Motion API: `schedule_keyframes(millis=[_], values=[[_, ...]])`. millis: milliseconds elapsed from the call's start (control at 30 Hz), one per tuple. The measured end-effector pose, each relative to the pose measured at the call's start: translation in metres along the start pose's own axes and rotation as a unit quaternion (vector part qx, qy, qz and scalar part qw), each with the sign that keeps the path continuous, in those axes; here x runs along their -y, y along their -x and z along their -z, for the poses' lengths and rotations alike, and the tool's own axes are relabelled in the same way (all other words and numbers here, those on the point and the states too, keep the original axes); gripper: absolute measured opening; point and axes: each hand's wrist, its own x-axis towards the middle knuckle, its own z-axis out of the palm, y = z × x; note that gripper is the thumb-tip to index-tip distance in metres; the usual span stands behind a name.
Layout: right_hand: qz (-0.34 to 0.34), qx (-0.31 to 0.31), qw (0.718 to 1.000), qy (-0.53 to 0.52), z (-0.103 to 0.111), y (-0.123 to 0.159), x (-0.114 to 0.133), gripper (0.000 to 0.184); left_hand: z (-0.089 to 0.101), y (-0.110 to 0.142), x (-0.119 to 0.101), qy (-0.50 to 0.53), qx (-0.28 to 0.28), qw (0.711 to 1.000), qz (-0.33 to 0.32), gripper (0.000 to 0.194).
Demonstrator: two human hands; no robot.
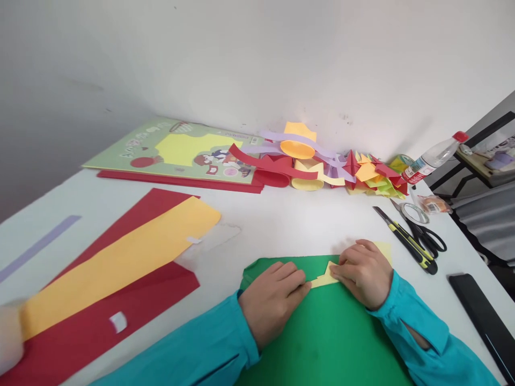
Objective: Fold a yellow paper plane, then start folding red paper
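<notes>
Between my two hands lies a small strip of pale yellow paper (325,279), cut or folded to a jagged shape, on top of a large green sheet (322,332). My left hand (277,300) rests on the green sheet, its fingers closed over the strip's left end. At the other end, my right hand (368,272) pinches the strip between thumb and fingers. A paler yellow piece of paper (384,251) shows behind the right hand. What lies under the left fingers is hidden.
Yellow-orange (132,257) and red sheets (161,295) lie left, with a purple strip (44,244). At the back are a green picture pad (161,169) and coloured paper shapes (306,177). A bottle (436,158), scissors (426,236), cutter (406,241) and black object (483,316) are right.
</notes>
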Motion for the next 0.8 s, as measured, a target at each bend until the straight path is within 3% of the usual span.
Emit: schedule_keyframes(millis=[300,500,600,700,800], values=[[-0.003,0.010,1.000,-0.021,-0.001,0.002,0.000,0.021,-0.002,0.000,-0.002,-0.020,-0.031,0.999,0.016,0.034],[-0.007,0.057,0.998,-0.031,0.003,0.003,0.003,0.024,0.005,0.003,0.012,0.141,0.004,0.988,0.070,0.031],[-0.004,0.049,0.999,-0.013,0.000,0.004,0.004,0.025,0.011,0.003,0.019,0.198,0.034,0.976,0.086,0.028],[-0.004,0.026,1.000,0.003,-0.005,0.004,0.004,0.026,0.012,0.003,0.019,0.193,0.032,0.978,0.077,0.025],[-0.007,0.019,1.000,0.011,-0.007,0.004,0.004,0.026,0.008,0.003,0.012,0.129,-0.009,0.991,0.046,0.028]])
